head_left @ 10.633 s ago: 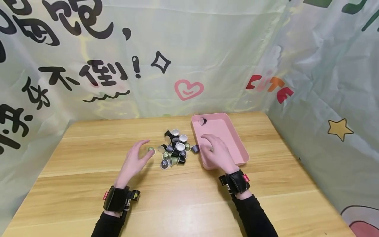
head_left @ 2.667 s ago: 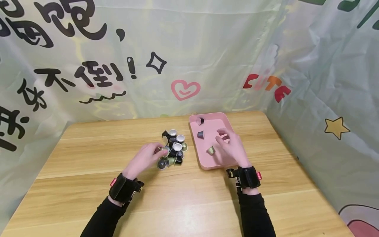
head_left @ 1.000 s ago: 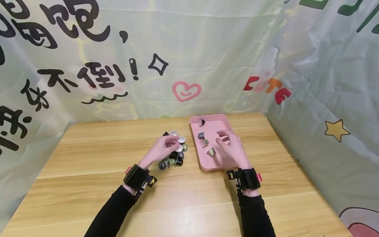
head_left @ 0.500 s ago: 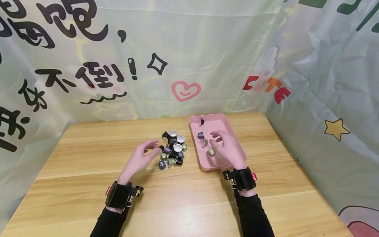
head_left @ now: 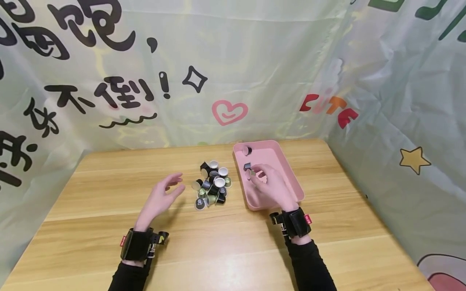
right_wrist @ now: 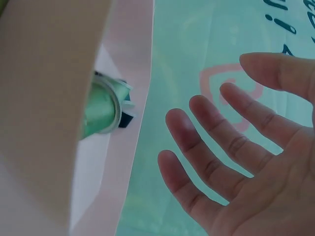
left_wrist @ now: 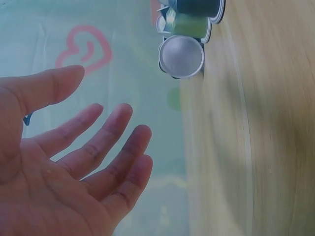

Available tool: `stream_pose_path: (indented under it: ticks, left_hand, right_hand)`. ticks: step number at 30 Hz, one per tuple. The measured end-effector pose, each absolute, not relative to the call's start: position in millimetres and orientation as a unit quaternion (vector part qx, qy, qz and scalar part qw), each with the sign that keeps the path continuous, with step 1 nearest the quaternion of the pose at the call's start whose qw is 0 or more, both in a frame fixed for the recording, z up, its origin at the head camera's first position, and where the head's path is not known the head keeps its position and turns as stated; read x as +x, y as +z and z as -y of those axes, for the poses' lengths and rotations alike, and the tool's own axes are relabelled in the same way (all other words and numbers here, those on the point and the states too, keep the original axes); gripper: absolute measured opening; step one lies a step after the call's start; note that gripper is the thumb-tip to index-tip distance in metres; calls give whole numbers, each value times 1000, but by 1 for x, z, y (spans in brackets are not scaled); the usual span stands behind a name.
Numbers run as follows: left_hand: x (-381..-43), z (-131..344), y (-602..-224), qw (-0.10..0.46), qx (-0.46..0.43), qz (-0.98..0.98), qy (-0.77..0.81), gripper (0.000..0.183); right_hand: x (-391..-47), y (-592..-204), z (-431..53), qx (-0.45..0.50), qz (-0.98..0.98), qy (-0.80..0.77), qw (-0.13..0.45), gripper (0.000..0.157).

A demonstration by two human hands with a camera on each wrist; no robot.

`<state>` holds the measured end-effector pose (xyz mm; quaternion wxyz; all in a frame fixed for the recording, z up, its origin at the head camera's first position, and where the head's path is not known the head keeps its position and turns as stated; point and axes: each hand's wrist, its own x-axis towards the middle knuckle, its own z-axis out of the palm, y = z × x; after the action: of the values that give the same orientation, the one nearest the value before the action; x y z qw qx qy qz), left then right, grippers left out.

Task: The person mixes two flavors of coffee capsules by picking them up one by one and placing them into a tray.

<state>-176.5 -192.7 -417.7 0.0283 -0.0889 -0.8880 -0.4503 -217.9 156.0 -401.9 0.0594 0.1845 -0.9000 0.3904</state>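
Note:
A heap of small coffee capsules [head_left: 219, 182], black, dark blue and green with pale lids, lies on the table. My left hand [head_left: 157, 200] hovers left of the heap, fingers spread and slightly bent, holding nothing. In the left wrist view, a capsule's pale lid [left_wrist: 181, 57] shows beyond its fingertips. My right hand [head_left: 274, 186] is over the pink tray [head_left: 287, 169], its fingers spread in the right wrist view with nothing between them. In the tray lie a black capsule [head_left: 247, 150], a dark blue capsule [head_left: 247, 166] and a green capsule [right_wrist: 101, 110] close by the right fingertips.
The tray stands on the wooden table [head_left: 120, 178], right of the heap. A printed cloth [head_left: 276, 72] hangs behind the table and along its right side. Each wrist carries a black strapped camera [head_left: 137, 245].
Over ten seconds, dark blue and green capsules have come to show in the tray. Lately my left hand drew back leftward from the heap; my right moved left, now hiding the nearer green capsule.

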Motion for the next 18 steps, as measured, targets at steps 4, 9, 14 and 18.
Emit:
stream_pose_path:
  ticks: [4, 9, 14, 18]
  left_hand:
    - [-177, 194, -416, 30, -89, 889, -449, 51]
    - [-175, 192, -414, 25, -91, 889, -448, 53]
    - [-175, 190, -415, 22, -81, 882, -464, 63]
    - [-176, 189, -416, 22, -80, 875, -476, 70]
  right_hand:
    - [-214, -404, -144, 199, 900, 384, 55, 34]
    - [-209, -406, -129, 212, 908, 359, 33, 35]
    - [-205, -407, -118, 242, 911, 333, 23, 35]
    - [-203, -409, -111, 273, 907, 320, 19, 35]
